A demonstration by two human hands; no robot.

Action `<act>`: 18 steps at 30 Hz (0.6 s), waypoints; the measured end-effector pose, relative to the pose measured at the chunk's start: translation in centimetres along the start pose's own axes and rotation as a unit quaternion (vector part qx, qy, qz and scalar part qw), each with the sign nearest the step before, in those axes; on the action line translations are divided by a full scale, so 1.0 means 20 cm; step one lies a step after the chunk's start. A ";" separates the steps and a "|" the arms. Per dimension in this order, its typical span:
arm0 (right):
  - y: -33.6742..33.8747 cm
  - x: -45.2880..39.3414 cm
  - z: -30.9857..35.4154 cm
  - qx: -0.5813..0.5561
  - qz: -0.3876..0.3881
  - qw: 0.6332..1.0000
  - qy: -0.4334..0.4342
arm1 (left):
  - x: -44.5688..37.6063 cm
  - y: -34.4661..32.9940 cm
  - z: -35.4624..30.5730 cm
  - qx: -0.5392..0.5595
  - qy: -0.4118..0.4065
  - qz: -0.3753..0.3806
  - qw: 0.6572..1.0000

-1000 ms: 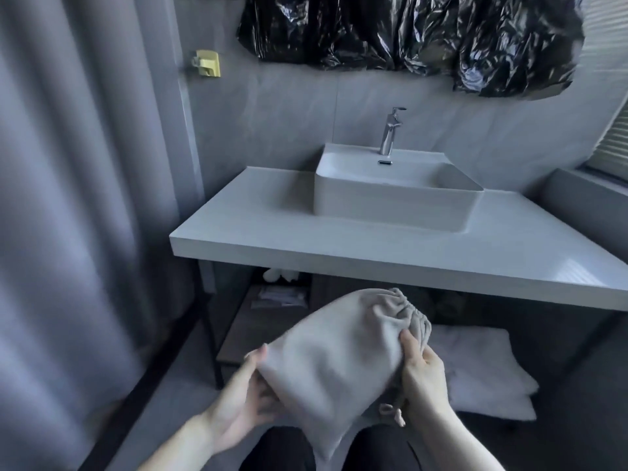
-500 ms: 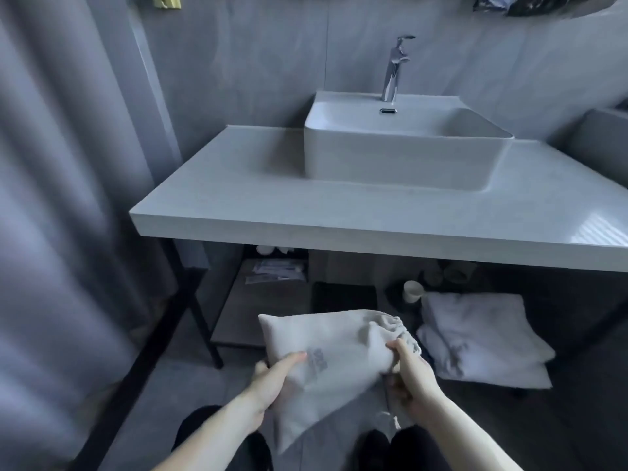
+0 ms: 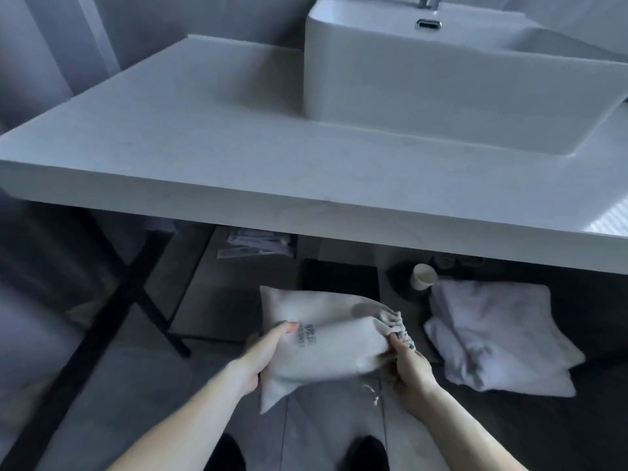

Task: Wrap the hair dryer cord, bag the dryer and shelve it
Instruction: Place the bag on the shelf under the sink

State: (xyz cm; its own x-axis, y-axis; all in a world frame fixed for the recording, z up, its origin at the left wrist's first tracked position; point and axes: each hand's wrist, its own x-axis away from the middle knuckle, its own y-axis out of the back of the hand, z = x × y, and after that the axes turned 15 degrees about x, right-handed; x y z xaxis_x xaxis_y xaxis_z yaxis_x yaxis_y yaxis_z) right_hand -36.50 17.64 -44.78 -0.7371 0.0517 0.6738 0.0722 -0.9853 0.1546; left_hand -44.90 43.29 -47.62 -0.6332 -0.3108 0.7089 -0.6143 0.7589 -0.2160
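Two hands are showing, the left hand [image 3: 263, 355] and the right hand [image 3: 409, 370], both gripping one drawstring bag [image 3: 326, 348]. One paper cup [image 3: 423, 276] is standing at one o'clock, beside one towel stack [image 3: 499, 338].

Matt cloth bag [image 3: 326, 341] (printed), smooth stone-like counter [image 3: 238, 158], glossy ceramic basin [image 3: 441, 90]
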 end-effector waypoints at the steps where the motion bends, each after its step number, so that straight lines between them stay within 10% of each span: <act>1: -0.02 -0.07 -0.02 0.003 -0.005 1.000 -0.006 | -0.05 -0.01 0.00 -0.002 0.000 0.003 1.000; 18: -0.14 -0.79 -0.03 -0.004 -0.080 0.997 -0.004 | -0.72 -0.24 0.07 0.032 -0.040 -0.025 0.998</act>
State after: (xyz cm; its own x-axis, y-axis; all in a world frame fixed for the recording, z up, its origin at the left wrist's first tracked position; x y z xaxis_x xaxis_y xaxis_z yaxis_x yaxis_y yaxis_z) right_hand -25.42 19.51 -56.38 -0.7327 0.2100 0.6473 -0.0511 -0.9655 0.2554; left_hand -33.43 43.38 -57.74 -0.6356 -0.3935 0.6642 -0.6726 0.7046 -0.2261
